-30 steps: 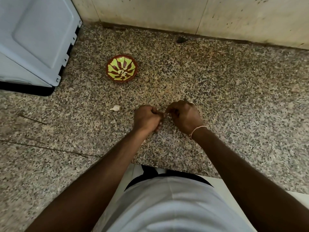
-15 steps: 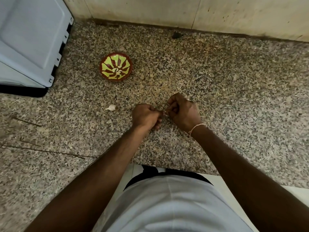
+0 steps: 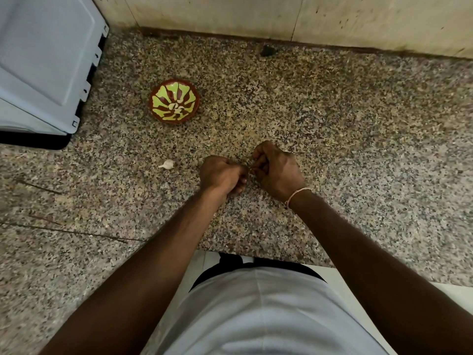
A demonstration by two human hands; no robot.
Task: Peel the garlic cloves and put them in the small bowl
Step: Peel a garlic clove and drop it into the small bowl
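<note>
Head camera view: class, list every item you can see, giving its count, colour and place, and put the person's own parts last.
Small bowl: one, red-brown and yellow-green, far left of the hands, pale pieces inside.
Garlic clove: one, whitish, on the counter left of the left hand.
Counter: one, speckled granite.
Grey appliance: one, far-left corner.
Wall: cream, behind the counter.
Left hand: fingers curled, pinching something hidden.
Right hand: fingers curled, meeting the left.
Wrist thread: pale, on the right wrist.
</note>
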